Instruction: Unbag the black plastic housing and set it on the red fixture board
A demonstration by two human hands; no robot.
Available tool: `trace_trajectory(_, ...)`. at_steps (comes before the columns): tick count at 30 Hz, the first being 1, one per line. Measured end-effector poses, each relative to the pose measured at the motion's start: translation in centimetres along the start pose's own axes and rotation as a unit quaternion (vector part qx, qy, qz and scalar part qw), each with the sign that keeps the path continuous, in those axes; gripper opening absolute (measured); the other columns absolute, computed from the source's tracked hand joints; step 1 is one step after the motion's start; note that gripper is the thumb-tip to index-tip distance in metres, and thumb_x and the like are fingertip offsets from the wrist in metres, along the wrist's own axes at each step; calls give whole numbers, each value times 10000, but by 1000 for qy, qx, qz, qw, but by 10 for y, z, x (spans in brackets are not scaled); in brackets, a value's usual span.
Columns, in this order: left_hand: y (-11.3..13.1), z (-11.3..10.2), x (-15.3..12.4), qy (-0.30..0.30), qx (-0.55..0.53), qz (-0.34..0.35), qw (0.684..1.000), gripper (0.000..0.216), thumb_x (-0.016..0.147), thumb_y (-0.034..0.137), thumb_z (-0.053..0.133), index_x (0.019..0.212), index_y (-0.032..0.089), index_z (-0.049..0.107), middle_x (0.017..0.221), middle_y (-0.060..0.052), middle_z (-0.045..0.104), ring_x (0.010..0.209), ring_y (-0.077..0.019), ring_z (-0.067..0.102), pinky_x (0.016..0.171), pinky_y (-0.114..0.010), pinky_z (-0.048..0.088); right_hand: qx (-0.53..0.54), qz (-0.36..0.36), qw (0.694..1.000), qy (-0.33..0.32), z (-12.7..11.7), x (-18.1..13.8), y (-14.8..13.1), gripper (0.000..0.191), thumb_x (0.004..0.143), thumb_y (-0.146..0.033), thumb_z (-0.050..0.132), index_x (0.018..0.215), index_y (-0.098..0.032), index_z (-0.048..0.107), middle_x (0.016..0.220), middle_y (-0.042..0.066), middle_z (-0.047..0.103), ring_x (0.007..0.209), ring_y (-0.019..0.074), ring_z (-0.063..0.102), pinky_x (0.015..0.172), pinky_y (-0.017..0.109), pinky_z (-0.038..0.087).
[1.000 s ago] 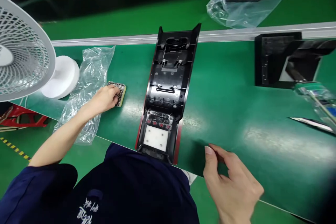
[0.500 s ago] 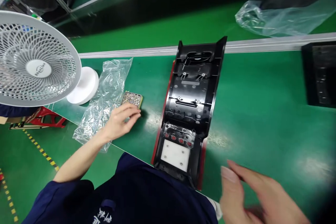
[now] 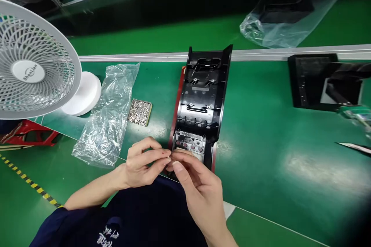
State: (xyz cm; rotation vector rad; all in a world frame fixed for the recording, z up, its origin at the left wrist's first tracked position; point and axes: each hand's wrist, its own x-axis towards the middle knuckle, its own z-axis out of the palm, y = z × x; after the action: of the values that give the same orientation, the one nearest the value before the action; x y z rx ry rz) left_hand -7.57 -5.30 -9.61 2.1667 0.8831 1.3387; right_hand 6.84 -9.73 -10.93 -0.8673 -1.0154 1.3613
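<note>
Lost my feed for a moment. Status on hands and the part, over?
Left hand and right hand fingertips pinched together over near end of black housing. Whatever they pinch too small to tell. Small screw tray and plastic bag lie left, untouched.

Your L hand (image 3: 142, 164) & R hand (image 3: 197, 185) meet fingertip to fingertip at the near end of the black housing (image 3: 201, 104), which blocks the belt's middle from near edge to the far rail (image 3: 145, 57). Left of it you've got a narrow lane w/ the screw tray (image 3: 140, 112), then the plastic bag (image 3: 108, 115) & white fan (image 3: 31, 65) crowding that side. Right of the housing the green belt (image 3: 261, 131) is open till the black frame (image 3: 319, 81) at far right.
</note>
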Motion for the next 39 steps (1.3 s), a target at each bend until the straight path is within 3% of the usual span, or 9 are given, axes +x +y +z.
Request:
trace_trajectory(5,-1,4,-1,-27,-20,-6,999,431,796,75,590,1204,215,569,766,-34,505,634,-99,499,496,-219,447,205,88,975,-18,1,-3,1,127,983,-246,596,1093,-264,658,990,42,546,826,121,542,779,160,486)
trace_trajectory(12,3,3,-3,-103,-62,-28,992,447,797,37,548,1222,179,555,764,-25,479,690,-103,520,550,-215,483,278,124,952,24,5,-10,5,87,915,-186,665,975,-239,698,968,35,519,762,94,494,729,141,456)
trace_trajectory(16,6,5,-10,-123,-87,-48,987,479,798,29,504,1254,176,522,789,-37,496,708,-109,527,568,-223,489,232,106,966,44,7,-16,7,114,933,-158,609,980,-236,678,923,30,505,766,100,486,717,154,444)
trace_trajectory(19,-2,-3,-11,-109,-60,-55,991,517,796,51,519,1303,143,465,892,-76,542,806,-131,553,651,-244,510,-6,7,995,103,-6,-17,3,157,945,-99,551,991,-214,647,952,40,509,816,131,505,669,189,434)
trace_trajectory(21,-15,-16,-7,-75,31,-72,994,482,797,53,544,1268,149,500,932,-80,570,860,-134,565,707,-246,508,-291,-115,935,165,-23,-12,-2,178,927,-24,552,1006,-170,617,979,62,513,847,159,512,668,232,434)
trace_trajectory(23,-35,-31,-1,-53,160,-96,981,353,806,63,557,1149,143,584,934,-73,595,858,-130,575,728,-247,501,-527,-207,806,175,-40,-4,-7,160,913,19,566,996,-116,589,1010,100,513,898,202,514,736,298,447)
trace_trajectory(26,-67,-48,6,-84,306,-120,941,194,842,134,522,996,106,636,960,-89,611,862,-166,586,750,-297,509,-669,-239,695,106,-57,14,-10,69,933,-12,545,895,-46,592,1109,183,472,1036,321,476,864,438,435)
trace_trajectory(35,-89,-46,20,-282,453,-183,826,189,813,204,536,972,148,619,1019,-80,589,877,-263,529,711,-387,441,-768,-179,612,51,-51,39,7,309,921,-38,385,755,-22,645,1248,232,373,1135,408,387,865,525,448)
trace_trajectory(39,-88,-46,24,-318,445,-211,810,168,807,188,518,956,165,592,954,-70,593,884,-268,529,694,-368,388,-779,-188,595,58,-50,40,13,303,923,-44,409,745,-24,653,1215,236,398,1081,407,430,821,529,469)
